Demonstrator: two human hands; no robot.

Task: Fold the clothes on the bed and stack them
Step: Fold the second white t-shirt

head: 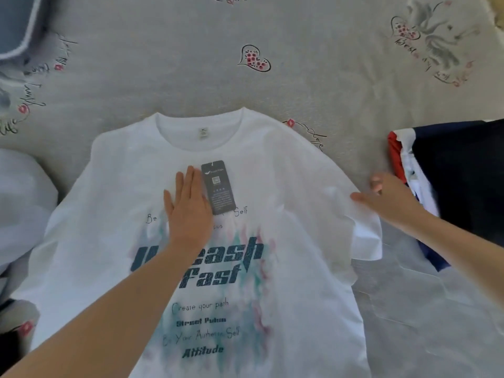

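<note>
A white T-shirt with dark printed lettering lies flat and face up on the bed, collar pointing away from me. A dark hang tag rests on its chest. My left hand lies flat on the chest just left of the tag, fingers together and extended. My right hand is at the shirt's right sleeve, thumb on the fabric near the shoulder, fingers curled; a firm grip is not evident.
The grey bedsheet has heart and script prints. A navy, red and white garment lies at the right. Another white garment is bunched at the left edge. A blue-grey item sits at the far left corner.
</note>
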